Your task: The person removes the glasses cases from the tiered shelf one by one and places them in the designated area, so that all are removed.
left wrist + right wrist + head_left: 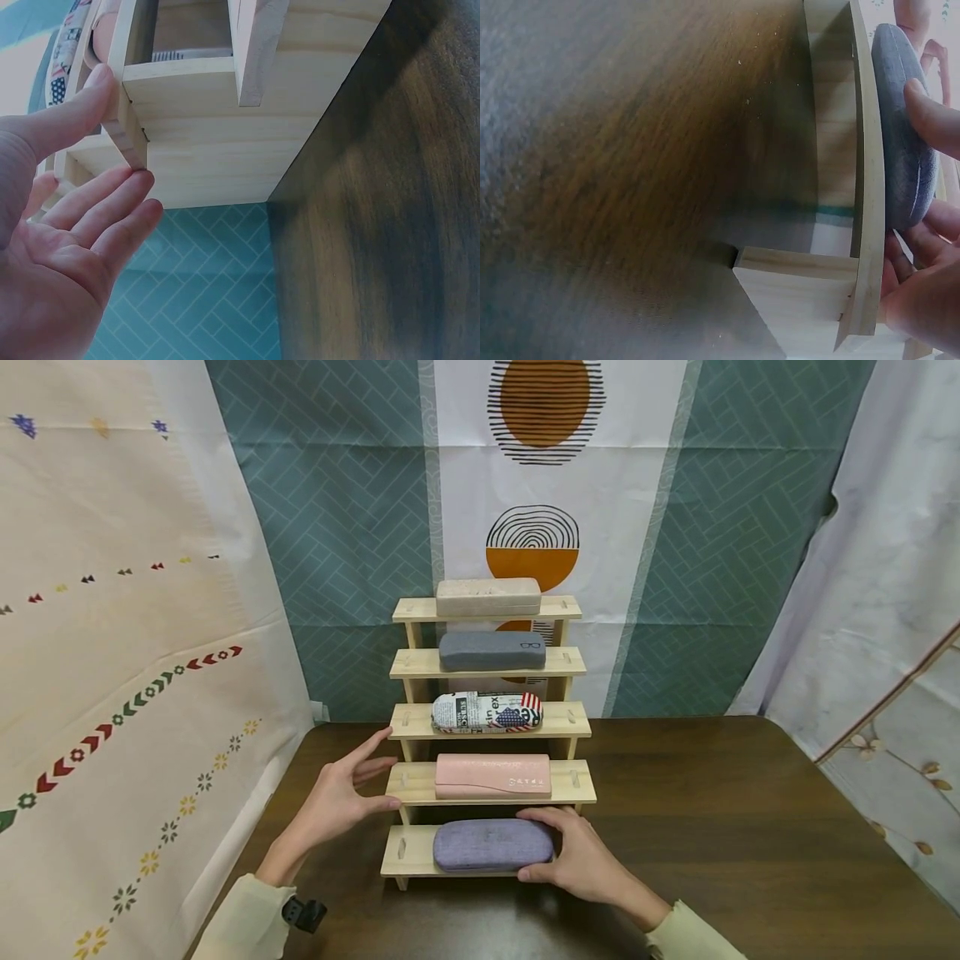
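Rack [415, 850] edge against spread left fingers [366, 750]; right fingers [547, 816] pinching purple case [491, 845], pink case [492, 775] above.

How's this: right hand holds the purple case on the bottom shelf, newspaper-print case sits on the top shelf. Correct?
No, wrong shelf: the newspaper-print case sits on the middle shelf, as the head view shows. The right hand holds the purple case on the bottom shelf.

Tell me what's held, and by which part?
The right hand holds the purple case by its right end; the left hand holds a wooden shelf by its left end.
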Demonstrator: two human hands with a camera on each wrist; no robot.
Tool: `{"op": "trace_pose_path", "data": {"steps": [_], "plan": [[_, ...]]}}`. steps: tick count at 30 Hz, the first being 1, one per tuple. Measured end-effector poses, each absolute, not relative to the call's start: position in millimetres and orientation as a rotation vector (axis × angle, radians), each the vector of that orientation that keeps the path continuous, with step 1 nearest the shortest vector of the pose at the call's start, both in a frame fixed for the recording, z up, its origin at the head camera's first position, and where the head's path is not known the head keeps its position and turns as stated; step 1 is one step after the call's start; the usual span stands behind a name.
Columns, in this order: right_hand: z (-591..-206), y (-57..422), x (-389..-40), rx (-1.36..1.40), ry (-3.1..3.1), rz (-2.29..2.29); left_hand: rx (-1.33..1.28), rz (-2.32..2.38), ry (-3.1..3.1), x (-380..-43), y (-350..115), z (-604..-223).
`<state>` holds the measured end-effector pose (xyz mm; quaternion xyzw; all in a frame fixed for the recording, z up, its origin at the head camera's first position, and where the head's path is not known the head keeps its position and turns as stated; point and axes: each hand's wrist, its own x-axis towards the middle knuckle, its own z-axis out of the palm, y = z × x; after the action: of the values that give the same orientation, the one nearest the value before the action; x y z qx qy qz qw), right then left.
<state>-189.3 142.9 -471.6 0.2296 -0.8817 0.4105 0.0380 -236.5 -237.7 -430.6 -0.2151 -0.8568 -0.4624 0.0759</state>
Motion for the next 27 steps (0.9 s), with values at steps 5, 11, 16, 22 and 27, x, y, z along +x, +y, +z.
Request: {"op": "trace_pose_path", "data": {"steps": [5, 11, 16, 22, 27], "plan": [[-471.1, 143.0, -189.9, 0.709, -2.721, 1.274, -0.650, -1.390, -2.562, -236.4, -238.1, -429.8], [-471.3, 142.1, -189.6, 0.687, -2.726, 1.293, -0.662, -1.394, -2.558, -236.9, -237.8, -429.5], [-470.5, 141.6, -187.6, 0.661, -2.732, 1.308, -0.658, -1.387, -2.563, -237.3, -237.5, -429.3], [-470.2, 141.9, -183.9, 0.665, -2.703, 1.316, -0.649, -1.391, -2.568, -237.2, -237.6, -430.5], [-469.8, 143.2, -181.5, 0.668, -2.670, 1.353, -0.650, -1.395, -2.568, -238.3, -238.1, -431.7]]}}
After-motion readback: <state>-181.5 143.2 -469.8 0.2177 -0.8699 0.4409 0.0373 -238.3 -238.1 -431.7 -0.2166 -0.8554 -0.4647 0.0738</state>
